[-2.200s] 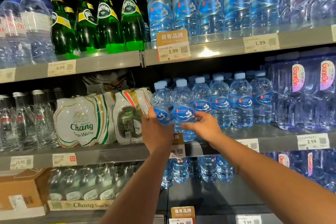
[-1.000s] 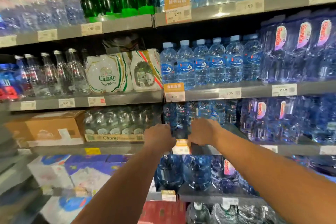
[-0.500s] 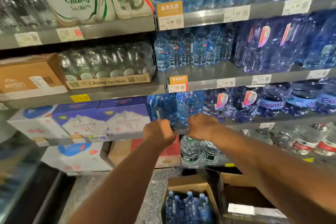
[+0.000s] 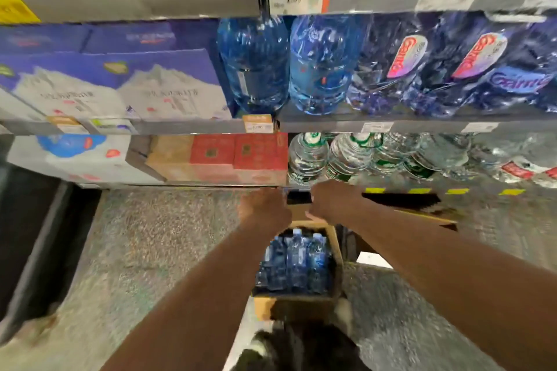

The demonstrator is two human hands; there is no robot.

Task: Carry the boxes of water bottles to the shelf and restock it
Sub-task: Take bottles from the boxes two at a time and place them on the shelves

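Compared with half a second ago, the view has tipped down and both arms have dropped. The left hand (image 4: pixel 265 209) and right hand (image 4: pixel 330 199) were level with the large blue-tinted plastic water jugs (image 4: pixel 322 63). Now they sit lower, in front of the bottom tier of the grey metal shelf (image 4: pixel 422 123). The hands are close together, backs to the camera. Their fingers point away and are hidden, so it cannot be told how far they are curled or whether they hold anything. Just below and nearer than the fingers, an open brown cardboard box (image 4: pixel 337 250) stands on the speckled grey floor (image 4: pixel 150 250), and more of it shows than before. It holds small clear water bottles with blue caps and blue labels (image 4: pixel 295 262), upright and tightly packed. To the right of the right fingers is a second open brown cardboard box (image 4: pixel 422 215), its flap raised and its inside too dark to read. Beyond the fingertips on the bottom tier stand clear bottles with green caps (image 4: pixel 307 156). Left of them are red cartons (image 4: pixel 238 156). Above the left fingers are blue-and-white cartons printed with a mountain (image 4: pixel 120 84).
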